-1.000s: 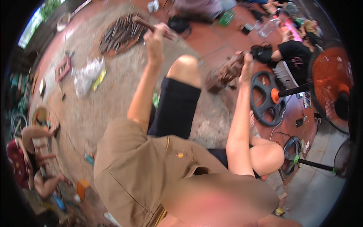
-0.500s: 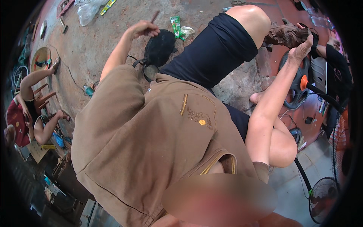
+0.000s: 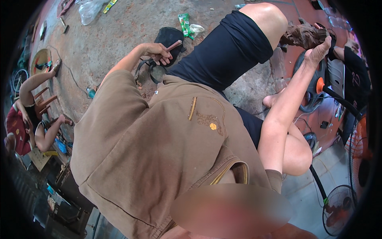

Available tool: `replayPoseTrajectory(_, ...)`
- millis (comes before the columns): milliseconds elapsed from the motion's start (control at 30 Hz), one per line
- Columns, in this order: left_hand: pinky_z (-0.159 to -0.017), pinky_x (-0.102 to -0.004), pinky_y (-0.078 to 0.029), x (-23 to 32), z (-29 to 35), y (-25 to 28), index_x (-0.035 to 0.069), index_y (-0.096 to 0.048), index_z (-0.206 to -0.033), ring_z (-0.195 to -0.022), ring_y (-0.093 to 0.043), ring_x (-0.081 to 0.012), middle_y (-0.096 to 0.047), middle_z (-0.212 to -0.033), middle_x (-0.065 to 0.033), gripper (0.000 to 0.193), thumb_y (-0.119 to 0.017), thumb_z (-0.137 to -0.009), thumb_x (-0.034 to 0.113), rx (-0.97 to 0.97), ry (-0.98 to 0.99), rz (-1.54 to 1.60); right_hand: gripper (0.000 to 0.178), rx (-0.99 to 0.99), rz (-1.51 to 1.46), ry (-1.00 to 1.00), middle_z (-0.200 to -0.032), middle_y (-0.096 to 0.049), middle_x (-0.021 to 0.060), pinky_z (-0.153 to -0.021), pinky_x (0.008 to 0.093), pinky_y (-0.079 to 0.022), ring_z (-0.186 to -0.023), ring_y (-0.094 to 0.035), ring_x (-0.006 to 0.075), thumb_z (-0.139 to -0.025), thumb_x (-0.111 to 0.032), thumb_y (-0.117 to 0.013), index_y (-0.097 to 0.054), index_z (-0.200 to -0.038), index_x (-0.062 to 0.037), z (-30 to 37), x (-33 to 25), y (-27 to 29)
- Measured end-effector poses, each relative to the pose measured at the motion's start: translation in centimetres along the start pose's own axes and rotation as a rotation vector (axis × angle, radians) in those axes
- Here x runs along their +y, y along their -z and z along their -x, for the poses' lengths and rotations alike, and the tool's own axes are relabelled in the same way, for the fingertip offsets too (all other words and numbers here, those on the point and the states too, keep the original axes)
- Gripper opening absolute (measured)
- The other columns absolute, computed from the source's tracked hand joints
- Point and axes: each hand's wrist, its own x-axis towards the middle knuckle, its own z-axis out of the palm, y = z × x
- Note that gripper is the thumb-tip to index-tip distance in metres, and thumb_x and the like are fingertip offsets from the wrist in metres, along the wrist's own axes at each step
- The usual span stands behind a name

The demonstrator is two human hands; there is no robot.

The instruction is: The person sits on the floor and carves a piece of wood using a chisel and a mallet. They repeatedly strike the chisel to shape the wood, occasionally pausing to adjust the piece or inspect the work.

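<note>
At nine o'clock, one seated person in a dark-red top (image 3: 16, 126) is showing at the edge. One round woven straw hat (image 3: 38, 59) is lying at ten. Between ten and eleven, one crumpled, clear plastic bag (image 3: 88, 12) is resting on rough, grey-brown concrete, with one slim yellow-green packet (image 3: 110, 5) lying just right of it. At eleven, the left hand (image 3: 159, 51) is gripping one short, smooth, reddish-brown rod (image 3: 174, 45), which is slanting toward two. Beneath the hand, one black fabric bag (image 3: 168, 36) is trailing straps. Near twelve, one glossy green packet (image 3: 185, 24) is bearing print too small to read. Toward two, one dark-brown, ragged, carved piece (image 3: 300, 36), apparently wooden, is sitting just beyond the bare knee (image 3: 270, 14). The right hand (image 3: 319, 51) is bearing against its right end; whether the fingers are closing around it cannot be told. Two fans are standing farther right: one with orange blades (image 3: 361, 139) toward three, one with a round wire cage (image 3: 339, 209) at four.
</note>
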Motion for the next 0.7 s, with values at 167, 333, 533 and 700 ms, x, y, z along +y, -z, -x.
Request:
replayPoseTrajectory(167,-0.068,-0.0295,-0.059,0.7,2.0,1.6,-0.004,-0.061,-0.114,-0.084,-0.07,-0.0189,-0.07,-0.098,-0.0134,0.028,-0.059,-0.095,0.017,0.077,-0.046,-0.056,0.056,-0.023,0.028,-0.014,-0.103,-0.067,0.0155,-0.085,0.0369,-0.053,-0.091,-0.063,0.0214,-0.083,-0.046,-0.057,-0.065,-0.103,0.0066,0.2,-0.3,-0.4)
replayPoseTrajectory(333,-0.066,-0.0261,-0.057,0.4,6.0,5.1,-0.003,-0.064,-0.111,-0.076,-0.068,-0.0138,-0.07,-0.09,-0.0087,0.026,-0.061,-0.094,0.017,0.275,-0.223,-0.002,0.054,-0.002,0.036,-0.002,-0.107,-0.066,0.0183,-0.088,0.0386,-0.052,-0.095,-0.063,0.0243,-0.083,-0.044,-0.054,-0.062,-0.104,0.0056,-0.2,0.2,0.0)
replayPoseTrajectory(533,-0.057,-0.0221,-0.048,-2.6,6.7,7.2,0.0,-0.066,-0.109,-0.067,-0.06,-0.0064,-0.066,-0.081,0.0,0.026,-0.066,-0.09,0.019,0.508,-0.301,-0.073,0.047,-0.001,0.053,-0.033,-0.109,-0.065,0.0241,-0.09,0.0406,-0.052,-0.097,-0.064,0.0279,-0.081,-0.042,-0.056,-0.057,-0.102,-0.0005,0.4,-0.4,-0.5)
replayPoseTrajectory(700,-0.054,-0.024,-0.04,-4.2,4.5,6.0,0.007,-0.07,-0.093,-0.061,-0.052,-0.0064,-0.061,-0.071,0.0033,0.024,-0.077,-0.08,0.026,0.652,-0.367,-0.187,0.044,-0.006,0.075,-0.017,-0.108,-0.065,0.0243,-0.091,0.0426,-0.053,-0.097,-0.064,0.0292,-0.08,-0.041,-0.056,-0.057,-0.1,-0.0017,0.3,-0.7,-0.8)
